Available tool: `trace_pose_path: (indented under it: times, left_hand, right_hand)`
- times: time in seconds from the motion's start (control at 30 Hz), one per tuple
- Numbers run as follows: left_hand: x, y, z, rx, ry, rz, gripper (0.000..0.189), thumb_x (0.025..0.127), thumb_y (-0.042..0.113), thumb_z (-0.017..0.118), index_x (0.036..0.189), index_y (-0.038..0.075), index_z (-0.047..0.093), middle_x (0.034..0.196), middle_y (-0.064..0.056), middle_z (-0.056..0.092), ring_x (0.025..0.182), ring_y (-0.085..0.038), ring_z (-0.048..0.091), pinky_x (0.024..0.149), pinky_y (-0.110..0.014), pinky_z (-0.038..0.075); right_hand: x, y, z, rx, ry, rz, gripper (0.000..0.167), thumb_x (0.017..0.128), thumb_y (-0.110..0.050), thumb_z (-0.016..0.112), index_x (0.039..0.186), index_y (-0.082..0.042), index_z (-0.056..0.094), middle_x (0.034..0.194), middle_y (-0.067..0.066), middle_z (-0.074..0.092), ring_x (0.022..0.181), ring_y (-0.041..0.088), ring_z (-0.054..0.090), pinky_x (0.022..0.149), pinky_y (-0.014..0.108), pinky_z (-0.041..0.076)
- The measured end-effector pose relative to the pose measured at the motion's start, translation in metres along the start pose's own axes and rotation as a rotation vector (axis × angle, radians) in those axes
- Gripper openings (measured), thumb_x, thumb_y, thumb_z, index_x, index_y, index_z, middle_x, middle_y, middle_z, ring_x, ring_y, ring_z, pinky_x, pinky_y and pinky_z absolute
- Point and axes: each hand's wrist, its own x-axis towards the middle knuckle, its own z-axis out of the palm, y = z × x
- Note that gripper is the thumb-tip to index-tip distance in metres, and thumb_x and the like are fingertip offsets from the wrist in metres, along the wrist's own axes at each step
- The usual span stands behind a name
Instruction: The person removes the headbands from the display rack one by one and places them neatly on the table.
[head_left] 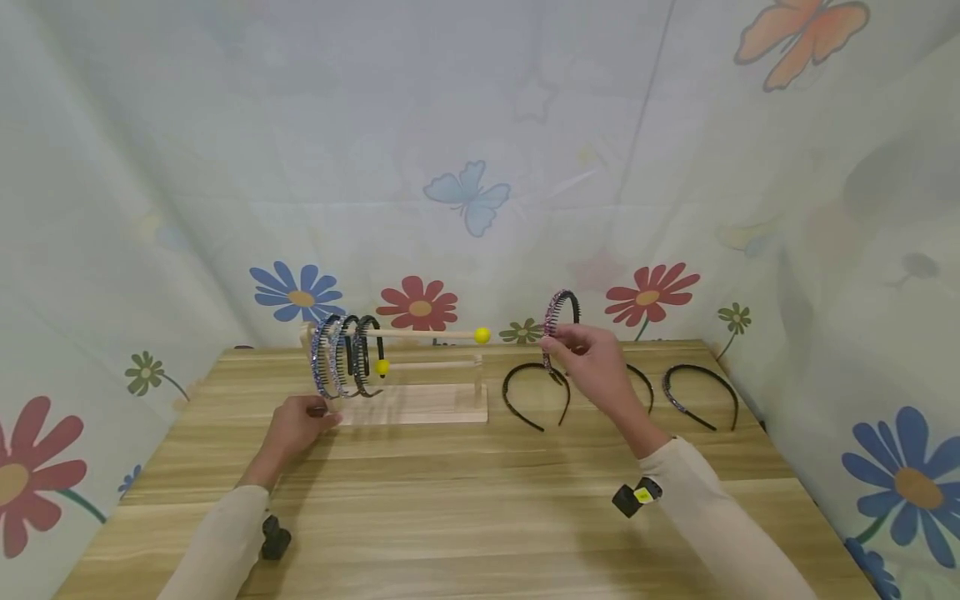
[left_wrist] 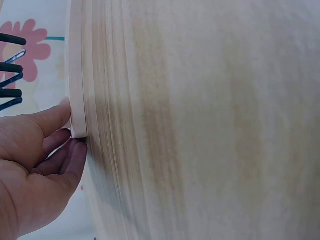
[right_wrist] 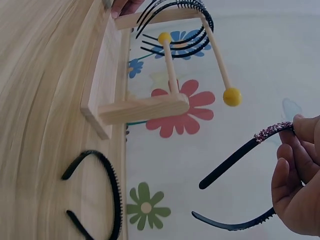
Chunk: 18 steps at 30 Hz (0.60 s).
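Note:
My right hand (head_left: 592,358) pinches a headband (head_left: 552,312) with pink-purple sparkles and inner comb teeth, holding it upright above the table. In the right wrist view, both black ends of that headband point away from the fingers. My left hand (head_left: 295,425) grips the left end of the wooden stand's base (head_left: 435,404), thumb on one side and fingers on the other in the left wrist view. Three sparkly toothed headbands (head_left: 318,358) hang side by side at the left part of the stand's upper rod (head_left: 431,333), which ends in a yellow ball (head_left: 482,335).
A lower rod (head_left: 431,365) on the stand ends in another yellow ball (head_left: 382,367). To the stand's right lie a black headband (head_left: 510,396), one partly hidden behind my right hand (head_left: 647,385), and a third headband (head_left: 731,387). A flowered curtain (head_left: 360,208) surrounds the wooden table (head_left: 450,500).

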Motion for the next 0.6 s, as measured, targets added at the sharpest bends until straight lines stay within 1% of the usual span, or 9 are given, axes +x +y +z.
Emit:
trace_pose_path:
  times: [0.1,0.17,0.27,0.33,0.4,0.47,0.6]
  left_hand:
    - [0.0,0.0,0.001,0.002,0.001,0.001,0.023,0.094,0.019,0.075,0.1,-0.003,0.073,0.099,-0.018,0.075,0.083,-0.023,0.065,0.071,-0.036,0.053]
    - [0.0,0.0,0.001,0.005,0.002,0.001,0.023,0.094,0.019,0.075,0.1,-0.003,0.074,0.099,-0.018,0.075,0.082,-0.023,0.065,0.071,-0.036,0.053]
    - [0.0,-0.001,0.001,0.009,0.007,0.004,0.022,0.093,0.019,0.075,0.099,-0.002,0.074,0.097,-0.017,0.075,0.081,-0.022,0.064,0.07,-0.035,0.052]
    - [0.0,-0.001,0.001,0.009,0.009,0.006,0.022,0.093,0.02,0.075,0.099,-0.002,0.074,0.097,-0.017,0.075,0.081,-0.022,0.064,0.07,-0.035,0.052]
    - [0.0,-0.002,0.001,0.011,0.012,0.01,0.023,0.093,0.02,0.075,0.099,-0.002,0.074,0.098,-0.017,0.075,0.082,-0.023,0.065,0.071,-0.037,0.054]
    - [0.0,-0.002,0.001,0.01,0.011,0.011,0.024,0.093,0.02,0.075,0.1,-0.003,0.074,0.099,-0.018,0.075,0.083,-0.024,0.066,0.072,-0.038,0.054]
    - [0.0,-0.001,0.001,0.012,0.008,0.008,0.023,0.093,0.019,0.075,0.1,-0.003,0.074,0.099,-0.018,0.075,0.082,-0.023,0.065,0.071,-0.037,0.054]
  right_hand:
    - [-0.003,0.006,-0.007,-0.027,0.002,0.007,0.035,0.096,-0.035,0.072,0.117,-0.007,0.076,0.098,0.006,0.077,0.089,0.018,0.069,0.077,0.03,0.056]
    - [-0.005,0.011,-0.012,-0.053,0.004,0.02,0.037,0.097,-0.036,0.072,0.118,-0.007,0.075,0.099,0.006,0.077,0.086,0.019,0.069,0.074,0.03,0.055]
    - [-0.009,0.018,-0.019,-0.084,0.014,0.044,0.035,0.097,-0.033,0.072,0.119,-0.006,0.074,0.1,0.008,0.077,0.086,0.021,0.07,0.073,0.032,0.056]
    - [-0.011,0.023,-0.025,-0.105,0.019,0.065,0.035,0.097,-0.032,0.072,0.12,-0.006,0.074,0.101,0.009,0.077,0.087,0.023,0.07,0.075,0.035,0.057]
    - [-0.014,0.03,-0.03,-0.124,0.026,0.091,0.038,0.097,-0.035,0.072,0.121,-0.006,0.073,0.102,0.01,0.077,0.093,0.024,0.071,0.079,0.037,0.057]
    - [-0.016,0.036,-0.035,-0.142,0.03,0.112,0.039,0.097,-0.036,0.072,0.122,-0.006,0.073,0.103,0.01,0.077,0.094,0.025,0.071,0.08,0.039,0.057]
    - [-0.023,0.047,-0.046,-0.188,0.036,0.138,0.041,0.096,-0.04,0.072,0.121,-0.007,0.074,0.105,0.011,0.077,0.095,0.026,0.07,0.076,0.035,0.055]
